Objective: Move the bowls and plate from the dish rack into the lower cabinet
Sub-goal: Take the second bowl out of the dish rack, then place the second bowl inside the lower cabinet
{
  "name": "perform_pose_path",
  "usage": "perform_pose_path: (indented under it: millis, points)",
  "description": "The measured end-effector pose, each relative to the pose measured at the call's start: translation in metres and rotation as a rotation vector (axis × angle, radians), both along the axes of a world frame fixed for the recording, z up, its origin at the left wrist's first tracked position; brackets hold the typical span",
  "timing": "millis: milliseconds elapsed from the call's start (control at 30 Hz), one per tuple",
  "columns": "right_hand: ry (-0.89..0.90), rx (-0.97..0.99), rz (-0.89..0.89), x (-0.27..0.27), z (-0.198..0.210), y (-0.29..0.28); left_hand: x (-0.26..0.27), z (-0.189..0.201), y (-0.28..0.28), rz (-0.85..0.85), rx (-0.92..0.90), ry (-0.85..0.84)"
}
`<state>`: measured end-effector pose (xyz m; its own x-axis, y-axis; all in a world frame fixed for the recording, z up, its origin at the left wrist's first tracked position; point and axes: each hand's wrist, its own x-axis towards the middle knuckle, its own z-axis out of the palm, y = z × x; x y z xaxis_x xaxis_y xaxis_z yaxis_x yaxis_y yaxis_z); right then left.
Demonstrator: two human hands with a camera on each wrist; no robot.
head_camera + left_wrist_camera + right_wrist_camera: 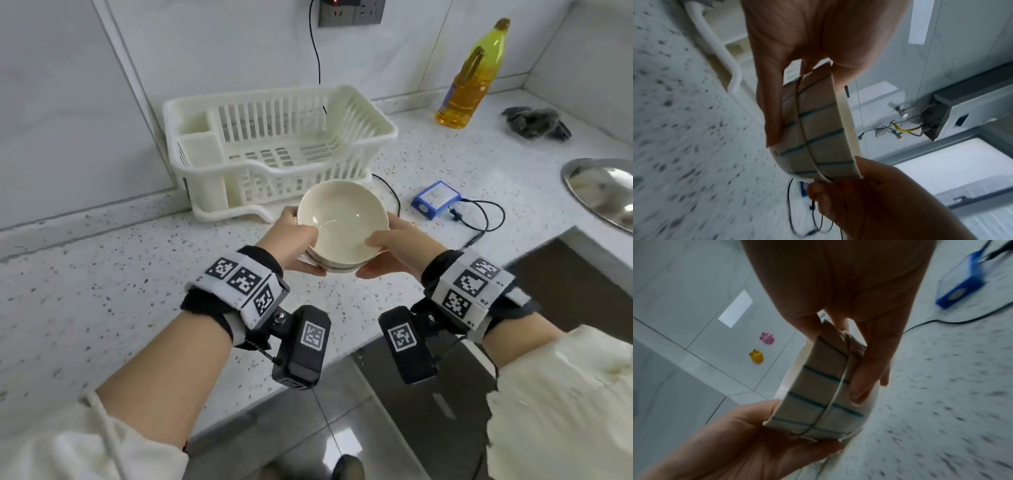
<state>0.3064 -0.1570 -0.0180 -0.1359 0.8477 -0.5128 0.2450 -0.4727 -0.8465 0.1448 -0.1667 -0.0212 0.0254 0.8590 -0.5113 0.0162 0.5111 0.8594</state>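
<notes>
Two nested cream bowls (342, 219) with blue stripes on the outside (818, 129) (818, 394) are held level above the speckled counter, in front of the dish rack. A white rim under them (337, 268) may be the plate; I cannot tell. My left hand (301, 243) (818, 40) grips the stack's left side, thumb on the rim and fingers beneath. My right hand (375, 255) (849, 280) grips the right side the same way. The white plastic dish rack (274, 144) stands empty at the back.
A blue box (436, 202) with black cables lies right of the bowls. An oil bottle (469, 75) and a dark cloth (534, 123) sit at the back right, a metal sink (603, 192) at far right. Grey cabinet fronts (383, 394) lie below the counter edge.
</notes>
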Motion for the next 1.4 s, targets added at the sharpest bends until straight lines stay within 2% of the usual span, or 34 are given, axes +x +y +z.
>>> perform_pose_path:
  millis: [133,333,500,633,866,1100,1233,1400]
  points:
    - [0.012,-0.053,-0.063,0.033,-0.030,-0.047,0.031,-0.023,-0.040,-0.105,-0.064,0.015]
    - [0.013,-0.119,-0.122,0.102,-0.068,-0.126,0.100,-0.068,-0.101,-0.177,-0.148,-0.019]
    - [-0.001,-0.245,-0.181,0.145,-0.128,-0.180,0.150,-0.132,-0.153,-0.193,-0.240,-0.020]
    - [-0.003,-0.333,-0.147,0.144,-0.190,-0.192,0.149,-0.192,-0.166,-0.158,-0.344,-0.039]
    - [0.035,-0.376,-0.157,0.114,-0.303,-0.149,0.117,-0.294,-0.138,0.004,-0.350,-0.052]
    - [0.053,-0.353,-0.148,0.085,-0.380,-0.071,0.097,-0.382,-0.082,0.165,-0.296,-0.072]
    - [0.063,-0.337,-0.169,0.074,-0.415,-0.035,0.091,-0.416,-0.053,0.253,-0.269,-0.143]
    - [0.111,-0.347,-0.220,0.066,-0.436,-0.004,0.087,-0.431,-0.031,0.323,-0.230,-0.233]
